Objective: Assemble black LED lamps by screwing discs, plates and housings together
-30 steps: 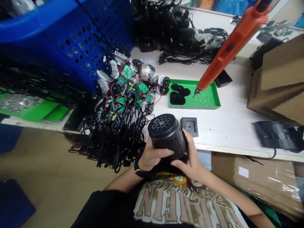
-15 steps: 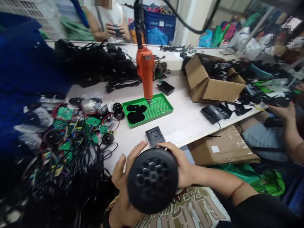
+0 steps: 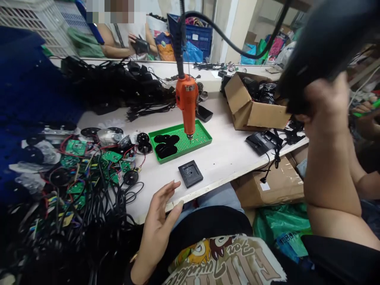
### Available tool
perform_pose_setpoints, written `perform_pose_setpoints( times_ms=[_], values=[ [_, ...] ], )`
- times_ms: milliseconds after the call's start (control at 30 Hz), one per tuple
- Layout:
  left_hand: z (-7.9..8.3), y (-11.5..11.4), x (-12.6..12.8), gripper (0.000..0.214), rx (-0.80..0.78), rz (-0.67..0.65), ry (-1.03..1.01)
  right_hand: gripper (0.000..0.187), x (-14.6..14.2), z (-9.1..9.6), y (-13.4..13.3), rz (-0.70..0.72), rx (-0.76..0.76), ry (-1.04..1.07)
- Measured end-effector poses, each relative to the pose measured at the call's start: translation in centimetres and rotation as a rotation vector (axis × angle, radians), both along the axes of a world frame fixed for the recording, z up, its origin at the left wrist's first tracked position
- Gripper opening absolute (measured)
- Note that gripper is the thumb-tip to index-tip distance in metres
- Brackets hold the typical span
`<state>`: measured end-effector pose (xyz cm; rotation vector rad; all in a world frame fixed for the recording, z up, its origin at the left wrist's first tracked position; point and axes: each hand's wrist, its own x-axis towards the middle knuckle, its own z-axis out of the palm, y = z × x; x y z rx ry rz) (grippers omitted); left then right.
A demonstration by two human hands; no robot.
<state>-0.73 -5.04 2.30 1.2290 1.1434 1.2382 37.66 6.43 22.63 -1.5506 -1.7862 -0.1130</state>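
My right hand (image 3: 323,95) is raised high at the right, its fingers wrapped round a large black housing (image 3: 332,43). Motion blurs this housing, and its upper part runs out of view. My left hand (image 3: 158,223) is open at the table's front edge, fingers apart and nothing in them. Just beyond its fingertips lies a black square fixture (image 3: 190,174) with a recessed middle. An orange electric screwdriver (image 3: 187,103) hangs upright over a green tray (image 3: 204,143). Black discs (image 3: 166,145) lie in the tray's left part, with small screws scattered farther right.
Green circuit boards (image 3: 111,156), motors and black cables pile up at the left. An open cardboard box (image 3: 264,116) of black parts stands back right, beside a black plastic part (image 3: 261,142) on the table (image 3: 225,158). Across the table, a person holds a black object (image 3: 141,45).
My right hand has carried the black housing from in front of my chest up to the far right. My left hand has let go of it and stays near the table edge.
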Motion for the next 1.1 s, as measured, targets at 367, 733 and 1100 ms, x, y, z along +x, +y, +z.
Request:
perform_pose_setpoints(
  times_ms=[367,733,1100],
  values=[
    [0.5,1.7,-1.1,0.035,-0.026,0.023,0.26,0.105,0.0,-18.1,2.8,-0.501,-0.743,-0.238],
    [-1.1,3.4,-0.3,0.034,-0.031,0.213,0.163,0.069,-8.6,-17.3,1.5,0.21,0.243,-0.159],
    [2.7,0.0,-2.8,0.055,0.093,0.143,0.25,0.02,-23.2,-14.9,4.3,0.98,0.196,-0.25]
  ],
)
